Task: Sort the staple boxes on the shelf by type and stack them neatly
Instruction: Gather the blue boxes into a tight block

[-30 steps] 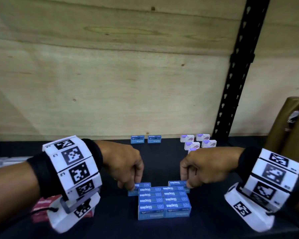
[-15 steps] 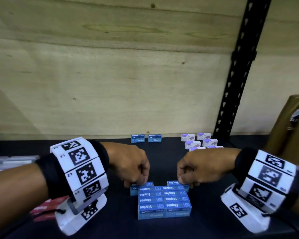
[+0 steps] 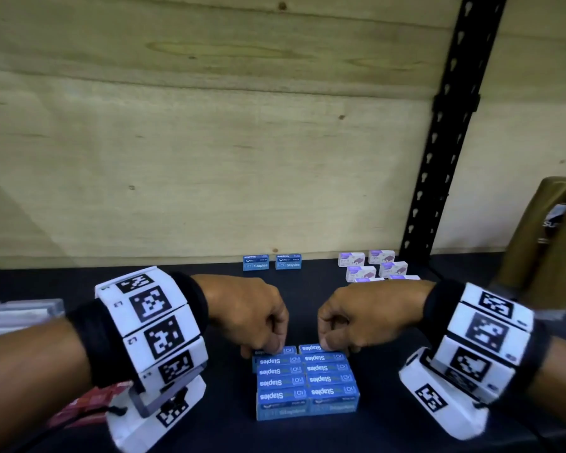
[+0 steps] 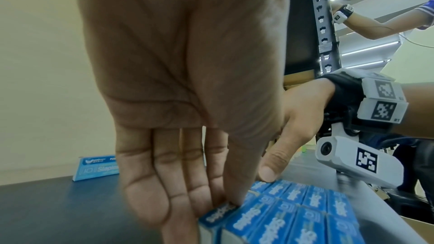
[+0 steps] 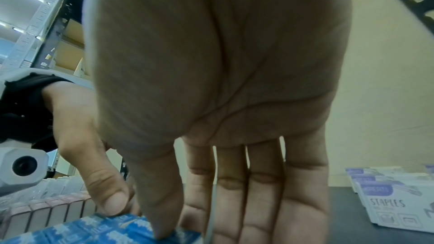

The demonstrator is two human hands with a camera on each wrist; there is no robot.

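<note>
A block of blue staple boxes (image 3: 306, 380) lies in two columns on the dark shelf (image 3: 389, 429), near the front. My left hand (image 3: 268, 349) pinches the far-left blue box (image 4: 218, 214), thumb on top and fingers down behind it. My right hand (image 3: 332, 346) pinches the far-right blue box (image 3: 311, 348) the same way, its thumb (image 5: 162, 211) pressing the top. Both boxes touch the block's far row. Two more blue boxes (image 3: 272, 262) stand at the back wall. Several white-and-purple staple boxes (image 3: 371, 266) sit at the back right.
A black perforated upright (image 3: 438, 142) rises at the back right against the plywood wall. A brown bag (image 3: 549, 240) stands at the far right. Clear plastic cases (image 3: 17, 312) and a red packet (image 3: 89, 403) lie at the left. Another person's arms (image 4: 366, 21) show beyond the rack.
Both hands have drawn closer together, bringing the two far blue boxes inward against the block's far row. The left box now lines up with its column.
</note>
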